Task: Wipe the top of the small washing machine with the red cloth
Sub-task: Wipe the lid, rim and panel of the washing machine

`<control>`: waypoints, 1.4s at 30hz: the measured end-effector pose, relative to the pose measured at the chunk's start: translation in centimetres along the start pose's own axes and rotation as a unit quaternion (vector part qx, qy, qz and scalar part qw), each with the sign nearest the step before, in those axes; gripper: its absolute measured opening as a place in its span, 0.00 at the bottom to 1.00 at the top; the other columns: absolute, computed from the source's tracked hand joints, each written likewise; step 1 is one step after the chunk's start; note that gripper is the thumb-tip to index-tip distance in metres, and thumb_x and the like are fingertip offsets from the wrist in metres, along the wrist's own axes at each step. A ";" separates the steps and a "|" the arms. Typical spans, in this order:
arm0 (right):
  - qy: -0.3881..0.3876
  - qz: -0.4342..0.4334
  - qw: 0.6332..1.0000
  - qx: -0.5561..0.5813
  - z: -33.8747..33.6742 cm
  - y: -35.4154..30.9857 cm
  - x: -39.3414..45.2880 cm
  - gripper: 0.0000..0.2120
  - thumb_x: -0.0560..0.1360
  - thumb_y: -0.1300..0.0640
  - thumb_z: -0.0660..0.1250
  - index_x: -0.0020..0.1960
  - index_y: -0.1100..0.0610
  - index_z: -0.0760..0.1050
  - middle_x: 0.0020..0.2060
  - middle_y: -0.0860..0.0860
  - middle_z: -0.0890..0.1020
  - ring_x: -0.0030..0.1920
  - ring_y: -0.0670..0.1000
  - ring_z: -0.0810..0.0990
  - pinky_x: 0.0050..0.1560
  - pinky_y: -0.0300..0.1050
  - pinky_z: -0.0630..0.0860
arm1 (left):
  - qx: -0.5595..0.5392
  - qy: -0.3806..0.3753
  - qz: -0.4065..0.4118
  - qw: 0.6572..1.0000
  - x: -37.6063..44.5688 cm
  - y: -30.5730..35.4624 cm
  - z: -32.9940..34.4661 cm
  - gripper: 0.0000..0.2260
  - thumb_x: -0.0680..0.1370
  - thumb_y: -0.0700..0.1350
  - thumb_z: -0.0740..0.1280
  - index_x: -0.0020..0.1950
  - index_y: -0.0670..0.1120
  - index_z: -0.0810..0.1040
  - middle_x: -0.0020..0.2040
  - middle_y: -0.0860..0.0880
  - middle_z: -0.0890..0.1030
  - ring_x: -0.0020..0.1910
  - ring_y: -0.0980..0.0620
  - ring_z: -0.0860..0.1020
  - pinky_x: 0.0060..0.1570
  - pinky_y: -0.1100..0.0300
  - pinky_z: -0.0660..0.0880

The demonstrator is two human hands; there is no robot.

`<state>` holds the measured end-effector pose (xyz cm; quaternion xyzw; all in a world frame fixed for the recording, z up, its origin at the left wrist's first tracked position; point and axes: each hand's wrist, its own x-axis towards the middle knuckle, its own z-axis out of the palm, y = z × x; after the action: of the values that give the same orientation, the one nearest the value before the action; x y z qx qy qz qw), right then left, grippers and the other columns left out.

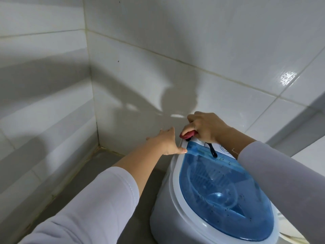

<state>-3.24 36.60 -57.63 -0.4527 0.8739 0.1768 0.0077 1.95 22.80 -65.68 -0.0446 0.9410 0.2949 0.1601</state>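
Note:
A small white washing machine point(168, 205) with a see-through blue lid point(226, 194) stands at the lower right. My right hand point(205, 127) is shut on the red cloth point(187, 134), bunched and pressed onto the far left corner of the machine's top. Only a small red part of the cloth shows under the fingers. A black strap point(212, 151) hangs from the same hand across the lid. My left hand point(167, 142) rests with fingers apart on the machine's left rim, thumb touching the edge of the lid. Dark specks dot the blue lid.
White tiled walls point(158, 50) meet in a corner at the left and stand close behind the machine. The machine sits on a grey surface point(91, 173). A white ledge point(299, 124) runs along the right wall.

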 end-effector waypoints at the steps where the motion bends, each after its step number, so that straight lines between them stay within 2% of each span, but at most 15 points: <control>1: -0.010 -0.006 1.000 -0.002 0.3 -0.2 0.0 0.15 0.76 0.50 0.63 0.61 0.38 0.75 0.42 0.45 0.68 0.47 0.46 0.66 0.43 0.41 0.66 | -0.003 0.001 0.000 1.000 0.0 0.0 0.0 0.46 0.72 0.63 0.68 0.79 0.45 0.47 0.78 0.44 0.57 0.77 0.43 0.56 0.71 0.39 0.61; 6: 0.014 0.033 0.999 -0.031 1.2 0.1 0.1 0.16 0.79 0.53 0.60 0.63 0.39 0.74 0.44 0.47 0.69 0.48 0.50 0.68 0.41 0.43 0.68 | 0.002 -0.002 -0.005 1.000 0.2 0.0 0.0 0.46 0.72 0.63 0.68 0.79 0.46 0.46 0.79 0.44 0.56 0.77 0.43 0.57 0.72 0.40 0.60; 9: 0.051 0.122 0.991 -0.013 0.4 1.7 -0.4 0.17 0.78 0.56 0.60 0.62 0.41 0.75 0.47 0.50 0.73 0.53 0.54 0.73 0.42 0.45 0.68 | 0.003 -0.006 0.002 1.000 0.3 0.3 -0.3 0.45 0.73 0.61 0.69 0.79 0.45 0.47 0.78 0.44 0.57 0.76 0.43 0.59 0.72 0.43 0.62; 11: 0.081 0.188 0.979 0.018 -0.4 3.1 -1.3 0.15 0.77 0.56 0.61 0.61 0.43 0.77 0.49 0.51 0.76 0.55 0.55 0.75 0.45 0.47 0.71 | -0.003 -0.004 0.007 1.000 0.5 0.8 -0.8 0.44 0.74 0.57 0.70 0.79 0.44 0.47 0.78 0.44 0.58 0.76 0.43 0.61 0.71 0.50 0.64; 13: 0.089 0.252 0.962 0.055 -1.0 4.3 -2.1 0.17 0.76 0.57 0.60 0.59 0.42 0.78 0.52 0.51 0.78 0.55 0.56 0.77 0.49 0.48 0.73 | -0.001 0.011 0.009 1.000 0.9 1.4 -1.2 0.42 0.75 0.56 0.69 0.79 0.43 0.48 0.77 0.43 0.60 0.74 0.43 0.64 0.69 0.53 0.66; 16: 0.072 0.318 0.939 0.110 -0.9 5.3 -3.2 0.15 0.75 0.55 0.62 0.59 0.42 0.78 0.53 0.50 0.81 0.54 0.57 0.78 0.48 0.46 0.72 | -0.002 0.031 0.005 1.000 2.5 2.2 -1.4 0.41 0.75 0.58 0.68 0.79 0.44 0.50 0.77 0.43 0.61 0.74 0.41 0.64 0.70 0.43 0.64; 18: 0.053 0.341 0.928 0.139 -0.5 5.5 -3.8 0.14 0.76 0.52 0.63 0.59 0.43 0.78 0.53 0.51 0.81 0.54 0.57 0.78 0.46 0.44 0.71 | -0.009 0.035 0.005 0.999 3.6 2.8 -1.2 0.39 0.75 0.58 0.67 0.79 0.44 0.52 0.77 0.43 0.62 0.74 0.41 0.63 0.70 0.39 0.62; 20: 0.034 0.353 0.921 0.161 0.1 5.5 -4.0 0.14 0.75 0.53 0.63 0.60 0.45 0.77 0.54 0.52 0.81 0.54 0.57 0.78 0.46 0.44 0.70 | -0.010 0.043 0.005 0.999 4.4 3.4 -0.9 0.38 0.76 0.57 0.67 0.78 0.43 0.54 0.76 0.42 0.63 0.73 0.40 0.64 0.70 0.39 0.62; 23: 0.001 0.372 0.910 0.183 1.3 5.5 -3.6 0.19 0.75 0.60 0.61 0.62 0.45 0.76 0.56 0.52 0.79 0.55 0.57 0.77 0.46 0.44 0.71 | -0.006 0.037 -0.004 0.999 5.3 3.9 -0.5 0.38 0.76 0.56 0.68 0.78 0.42 0.54 0.76 0.42 0.63 0.73 0.40 0.64 0.70 0.39 0.62; 27: -0.034 0.386 0.904 0.180 2.5 5.5 -2.7 0.16 0.72 0.62 0.62 0.58 0.51 0.78 0.44 0.52 0.76 0.45 0.56 0.75 0.43 0.44 0.72 | 0.031 0.033 -0.006 0.999 5.9 4.0 -0.7 0.42 0.74 0.59 0.69 0.78 0.41 0.53 0.77 0.42 0.61 0.74 0.39 0.63 0.71 0.38 0.62; 30: -0.020 0.379 0.907 0.181 2.6 5.2 -2.5 0.14 0.72 0.62 0.62 0.55 0.55 0.79 0.42 0.52 0.75 0.43 0.56 0.74 0.42 0.44 0.71 | 0.052 0.035 0.001 0.998 6.0 4.2 -0.8 0.42 0.74 0.58 0.69 0.79 0.41 0.52 0.78 0.42 0.58 0.75 0.40 0.62 0.71 0.38 0.61; 34: 0.004 0.365 0.913 0.180 2.8 5.0 -2.8 0.14 0.71 0.65 0.61 0.51 0.53 0.79 0.36 0.51 0.73 0.41 0.56 0.73 0.39 0.44 0.69 | 0.055 0.028 0.003 0.998 6.1 4.2 -0.8 0.41 0.75 0.58 0.68 0.78 0.41 0.52 0.78 0.42 0.58 0.75 0.40 0.62 0.71 0.38 0.61; 37: 0.008 0.357 0.917 0.177 2.9 4.9 -3.2 0.13 0.70 0.66 0.61 0.47 0.53 0.78 0.36 0.51 0.72 0.41 0.57 0.72 0.39 0.43 0.68 | 0.065 0.027 0.002 0.998 6.2 4.2 -0.9 0.42 0.75 0.59 0.68 0.79 0.42 0.51 0.78 0.42 0.57 0.75 0.40 0.61 0.71 0.38 0.61; 40: 0.007 0.337 0.924 0.179 2.8 4.8 -3.5 0.10 0.70 0.65 0.61 0.40 0.50 0.74 0.40 0.53 0.75 0.41 0.56 0.73 0.38 0.44 0.68 | 0.074 0.028 0.003 0.997 6.4 4.2 -1.0 0.42 0.75 0.59 0.68 0.79 0.42 0.50 0.79 0.42 0.56 0.75 0.39 0.60 0.71 0.38 0.60; 42: 0.003 0.309 0.934 0.177 2.6 4.5 -3.7 0.12 0.70 0.65 0.61 0.45 0.51 0.78 0.43 0.52 0.79 0.44 0.56 0.76 0.39 0.44 0.70 | 0.075 0.027 0.002 0.997 6.5 4.1 -1.0 0.43 0.75 0.59 0.68 0.79 0.41 0.50 0.79 0.41 0.55 0.76 0.39 0.60 0.71 0.38 0.60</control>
<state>-4.99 42.68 -58.11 -0.1519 0.9879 0.0111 0.0303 -5.21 25.69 -64.84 -0.0387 0.9645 0.2223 0.1374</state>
